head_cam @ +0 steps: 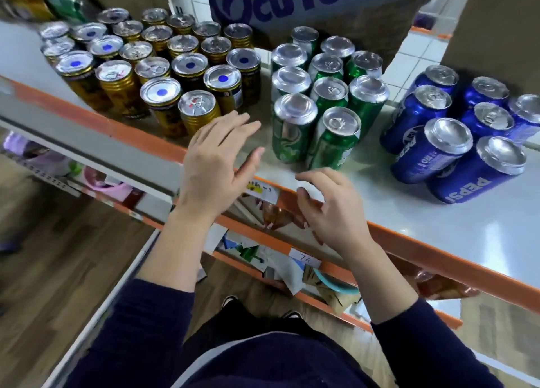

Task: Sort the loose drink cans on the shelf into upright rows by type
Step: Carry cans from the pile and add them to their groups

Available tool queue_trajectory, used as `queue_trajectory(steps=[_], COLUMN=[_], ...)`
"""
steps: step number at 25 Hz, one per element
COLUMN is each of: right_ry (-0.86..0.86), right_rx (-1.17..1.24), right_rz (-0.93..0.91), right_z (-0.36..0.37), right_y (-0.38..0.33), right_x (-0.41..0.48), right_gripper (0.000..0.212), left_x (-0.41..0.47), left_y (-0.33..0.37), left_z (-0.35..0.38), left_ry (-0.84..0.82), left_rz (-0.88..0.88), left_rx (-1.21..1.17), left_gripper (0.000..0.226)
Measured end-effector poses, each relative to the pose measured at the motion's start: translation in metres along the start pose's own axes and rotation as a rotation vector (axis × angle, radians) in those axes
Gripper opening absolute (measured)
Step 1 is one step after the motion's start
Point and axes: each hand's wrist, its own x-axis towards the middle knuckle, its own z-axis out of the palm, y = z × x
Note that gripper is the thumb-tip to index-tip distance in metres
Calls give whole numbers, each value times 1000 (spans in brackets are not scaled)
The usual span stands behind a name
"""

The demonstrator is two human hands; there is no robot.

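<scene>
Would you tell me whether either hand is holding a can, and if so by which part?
Nothing is held: the left hand and right hand hover empty at the front of the shelf.

Grey metal shelf board [438,221]: three clusters of upright cans. Gold ribbed tin cans [122,86] at left, reaching to the back; green aluminium cans [295,130] in the middle, near them; blue aluminium cans [438,154] at right, apart from the green. Printed cardboard box [306,13] behind the green group. Left hand [216,159] before the gold-green gap; right hand [330,209] over the front edge, before the green cans
</scene>
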Motion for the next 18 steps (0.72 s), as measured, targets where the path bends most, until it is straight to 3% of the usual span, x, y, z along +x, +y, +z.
queue_trajectory(steps=[5, 8, 11, 18], right_ry=[-181, -214, -231, -351], right_rx=[89, 146, 187, 208], right_rz=[-134, -220, -287, -342], right_z=[57, 98, 150, 268], right_y=[-62, -105, -160, -300], right_x=[32, 49, 65, 102], right_gripper=[20, 20, 18, 22], left_x=[-63, -107, -151, -212], left_y=[-60, -101, -154, -289], left_z=[-50, -83, -124, -230], left_ry=[-26, 24, -32, -48], left_rz=[-255, -379, -497, -612], left_rx=[96, 160, 207, 248], left_gripper=[31, 25, 25, 27])
